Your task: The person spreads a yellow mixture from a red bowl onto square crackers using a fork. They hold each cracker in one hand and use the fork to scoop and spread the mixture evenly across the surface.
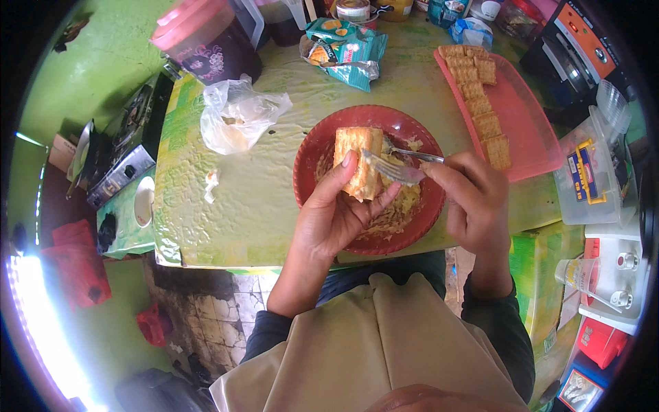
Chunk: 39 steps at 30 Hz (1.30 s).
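My left hand holds a pair of pale brown crackers, apparently stacked, upright over a red bowl. Between the thumb and fingers of my right hand is a metal fork. Its tines lie against or just in front of the crackers' right side; I cannot tell whether they touch. Pale yellow mashed food coats the bowl's inside. A second metal utensil rests in the bowl, its handle reaching the right rim and its head partly hidden.
On the right, a pink tray carries several crackers along its left side. A torn green snack packet lies behind the bowl. To the left are a clear plastic bag and a pink-lidded pitcher. A plastic tub stands far right.
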Each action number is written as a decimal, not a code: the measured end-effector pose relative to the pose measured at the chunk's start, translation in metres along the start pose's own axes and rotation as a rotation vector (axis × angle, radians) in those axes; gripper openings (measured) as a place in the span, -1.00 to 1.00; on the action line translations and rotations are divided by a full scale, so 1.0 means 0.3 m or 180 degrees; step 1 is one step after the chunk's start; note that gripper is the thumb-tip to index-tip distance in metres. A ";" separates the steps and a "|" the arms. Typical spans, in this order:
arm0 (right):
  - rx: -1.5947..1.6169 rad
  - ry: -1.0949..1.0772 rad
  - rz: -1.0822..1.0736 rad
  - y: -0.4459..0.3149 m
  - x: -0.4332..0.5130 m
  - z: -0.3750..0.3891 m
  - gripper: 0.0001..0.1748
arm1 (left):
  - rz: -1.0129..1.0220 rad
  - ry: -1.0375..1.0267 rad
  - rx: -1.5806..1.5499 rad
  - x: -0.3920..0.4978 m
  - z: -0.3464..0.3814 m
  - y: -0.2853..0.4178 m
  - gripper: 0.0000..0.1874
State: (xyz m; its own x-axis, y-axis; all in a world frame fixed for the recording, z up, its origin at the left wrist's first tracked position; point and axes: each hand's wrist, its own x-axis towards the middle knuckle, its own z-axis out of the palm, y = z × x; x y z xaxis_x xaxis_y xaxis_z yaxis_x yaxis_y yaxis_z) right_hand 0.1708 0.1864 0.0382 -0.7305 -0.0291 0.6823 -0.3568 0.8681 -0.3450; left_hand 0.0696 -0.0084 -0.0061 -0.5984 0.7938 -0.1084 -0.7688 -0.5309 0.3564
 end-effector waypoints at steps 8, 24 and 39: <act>0.0109 -0.0262 -0.0199 -0.017 -0.023 -0.011 -0.66 | -0.0067 0.0013 0.0020 0.007 -0.005 0.002 -0.50; -0.0388 0.0643 -0.0094 -0.023 -0.056 -0.010 -0.58 | 0.0194 0.0411 -0.0147 0.005 0.033 -0.013 -0.60; 0.0026 0.0790 0.0483 -0.031 -0.040 0.033 -0.70 | 0.0154 0.0252 -0.0202 0.007 0.037 -0.019 -0.63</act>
State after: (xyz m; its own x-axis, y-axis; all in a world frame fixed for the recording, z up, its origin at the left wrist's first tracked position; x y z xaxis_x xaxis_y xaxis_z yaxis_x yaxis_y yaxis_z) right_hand 0.1771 0.1738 0.0268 -0.6114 0.2239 0.7590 -0.2596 0.8493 -0.4597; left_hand 0.0753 -0.0004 0.0020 -0.6493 0.7421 -0.1663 -0.7498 -0.5878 0.3038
